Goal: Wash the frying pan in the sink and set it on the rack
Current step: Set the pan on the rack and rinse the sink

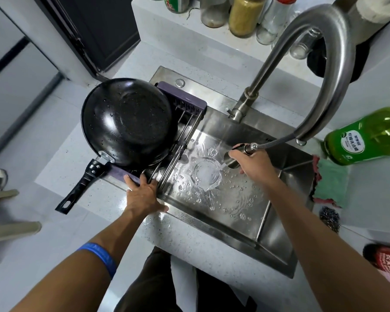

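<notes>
Head view: the frying pan (127, 122) already sits upside down on the purple-ended rack (185, 104) at the left of the sink (279, 176), beaded with water, its handle sticking out toward the lower left over the counter (61, 167). The left hand (144, 194) rests with fingers spread on the rack's near end at the sink rim. The right hand (252, 163) is curled round the pull-out spray head (234, 158), which sends water onto the drain at frame centre. I'd judge the pan's washing and racking done; this looks like rinsing out the basin. Next likely calls for docking the sprayer and shutting off the faucet (324, 52).
</notes>
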